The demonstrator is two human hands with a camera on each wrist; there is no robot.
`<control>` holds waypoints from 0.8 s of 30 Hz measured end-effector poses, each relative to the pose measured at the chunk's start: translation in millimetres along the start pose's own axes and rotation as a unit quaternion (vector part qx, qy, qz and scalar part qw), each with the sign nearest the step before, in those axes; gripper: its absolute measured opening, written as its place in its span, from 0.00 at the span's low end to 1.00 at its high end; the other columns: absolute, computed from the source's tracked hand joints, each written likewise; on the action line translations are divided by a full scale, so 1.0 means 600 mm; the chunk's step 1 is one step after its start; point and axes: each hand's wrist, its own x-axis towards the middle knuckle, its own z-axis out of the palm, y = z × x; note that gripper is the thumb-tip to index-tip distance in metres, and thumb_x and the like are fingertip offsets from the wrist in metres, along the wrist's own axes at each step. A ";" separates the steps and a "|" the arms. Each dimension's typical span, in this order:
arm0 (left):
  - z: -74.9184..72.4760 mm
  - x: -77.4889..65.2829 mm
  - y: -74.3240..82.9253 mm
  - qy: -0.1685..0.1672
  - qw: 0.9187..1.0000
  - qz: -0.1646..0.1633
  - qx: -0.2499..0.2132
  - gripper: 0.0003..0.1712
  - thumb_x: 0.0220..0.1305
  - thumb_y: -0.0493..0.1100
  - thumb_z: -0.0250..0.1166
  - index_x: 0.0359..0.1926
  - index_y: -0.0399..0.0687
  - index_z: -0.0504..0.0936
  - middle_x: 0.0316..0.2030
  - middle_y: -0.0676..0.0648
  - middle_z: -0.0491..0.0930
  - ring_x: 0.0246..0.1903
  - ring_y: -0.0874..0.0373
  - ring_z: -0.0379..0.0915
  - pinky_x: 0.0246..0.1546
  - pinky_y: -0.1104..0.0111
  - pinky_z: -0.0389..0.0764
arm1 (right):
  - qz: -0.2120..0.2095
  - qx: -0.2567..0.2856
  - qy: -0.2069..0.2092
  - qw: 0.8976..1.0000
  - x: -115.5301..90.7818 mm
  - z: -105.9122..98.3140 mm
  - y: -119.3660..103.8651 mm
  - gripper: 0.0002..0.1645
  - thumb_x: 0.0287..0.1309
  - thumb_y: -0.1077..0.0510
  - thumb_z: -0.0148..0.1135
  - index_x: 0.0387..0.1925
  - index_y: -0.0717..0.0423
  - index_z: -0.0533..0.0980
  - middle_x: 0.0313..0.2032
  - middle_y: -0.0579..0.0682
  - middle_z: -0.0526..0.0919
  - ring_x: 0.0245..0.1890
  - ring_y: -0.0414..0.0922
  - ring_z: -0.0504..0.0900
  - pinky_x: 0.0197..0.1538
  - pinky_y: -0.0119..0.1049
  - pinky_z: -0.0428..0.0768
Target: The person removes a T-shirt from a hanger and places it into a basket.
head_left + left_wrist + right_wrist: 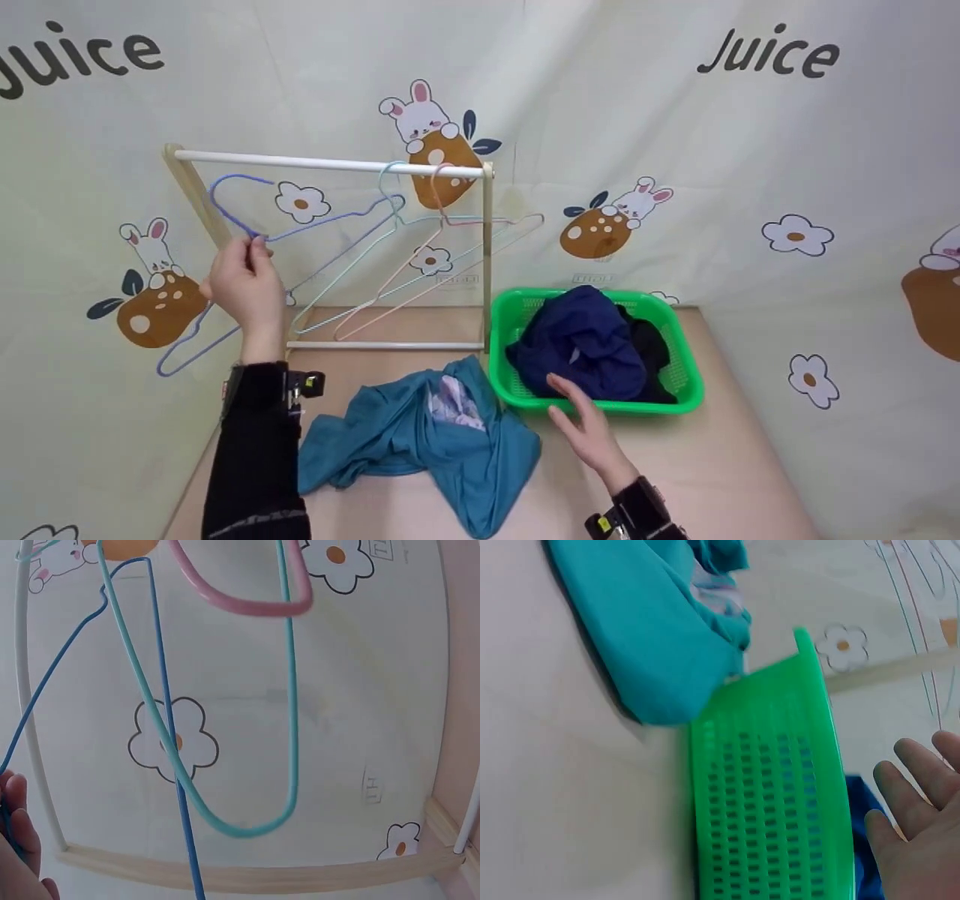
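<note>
My left hand point(247, 289) pinches a blue hanger point(300, 225) just below its hook, in front of the rack's left part. In the left wrist view the fingers curl round the blue wire point(52, 675) at the left edge. My right hand point(592, 435), fingers spread and holding nothing, hovers by the front rim of a green basket point(600, 407). Inside the basket lies a bunched navy cloth point(581, 337) with a black cloth point(651, 349) beside it. A teal garment point(405, 427) with a pale printed patch point(455, 405) lies crumpled on the table between my arms.
A small rack point(330, 162) with a white top bar and wooden posts stands at the back left. From its bar hang a mint hanger point(349, 270) and a pink hanger point(390, 285) near the right post. A printed curtain point(600, 112) closes off the back and sides.
</note>
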 end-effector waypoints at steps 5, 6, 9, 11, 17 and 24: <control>0.020 0.009 0.025 -0.056 0.998 0.009 0.018 0.16 0.73 0.44 0.59 0.35 0.34 0.83 0.32 0.38 0.81 0.40 0.45 0.74 0.49 0.55 0.52 | -0.050 -0.065 -0.063 0.995 -0.016 0.037 -0.017 0.31 0.69 0.50 0.60 0.70 0.52 0.67 0.66 0.49 0.72 0.65 0.52 0.70 0.62 0.53 0.70; 0.021 0.010 0.030 -0.071 0.997 0.006 0.024 0.16 0.73 0.44 0.58 0.37 0.34 0.83 0.33 0.39 0.82 0.41 0.45 0.75 0.49 0.54 0.53 | -0.053 -0.068 -0.077 0.993 -0.019 0.043 -0.020 0.32 0.69 0.49 0.60 0.70 0.51 0.67 0.67 0.49 0.71 0.65 0.52 0.70 0.61 0.55 0.70; 0.024 0.015 0.045 -0.117 0.992 -0.005 0.049 0.15 0.75 0.43 0.56 0.42 0.36 0.84 0.39 0.40 0.83 0.46 0.45 0.75 0.53 0.54 0.54 | -0.059 -0.079 -0.110 0.989 -0.027 0.057 -0.023 0.32 0.69 0.47 0.59 0.71 0.50 0.66 0.67 0.50 0.71 0.65 0.53 0.70 0.61 0.55 0.70; 0.027 0.018 0.053 -0.141 0.988 -0.010 0.057 0.14 0.75 0.40 0.55 0.44 0.36 0.84 0.43 0.40 0.83 0.50 0.46 0.74 0.55 0.53 0.55 | -0.064 -0.083 -0.125 0.987 -0.031 0.065 -0.022 0.32 0.69 0.47 0.58 0.71 0.50 0.66 0.67 0.50 0.71 0.65 0.53 0.70 0.61 0.55 0.71; 0.046 0.018 0.055 -0.140 0.989 0.027 0.023 0.11 0.69 0.31 0.58 0.49 0.36 0.82 0.42 0.38 0.82 0.47 0.43 0.76 0.52 0.51 0.64 | -0.062 -0.083 -0.156 0.982 -0.039 0.083 -0.019 0.32 0.70 0.47 0.57 0.71 0.51 0.65 0.67 0.51 0.71 0.66 0.53 0.69 0.62 0.55 0.69; 0.061 0.008 0.054 -0.148 0.989 0.027 -0.015 0.09 0.68 0.25 0.55 0.48 0.32 0.76 0.44 0.37 0.80 0.46 0.44 0.75 0.51 0.55 0.72 | -0.065 -0.089 -0.174 0.978 -0.041 0.095 -0.016 0.32 0.68 0.53 0.60 0.71 0.52 0.65 0.66 0.52 0.72 0.65 0.53 0.70 0.63 0.54 0.69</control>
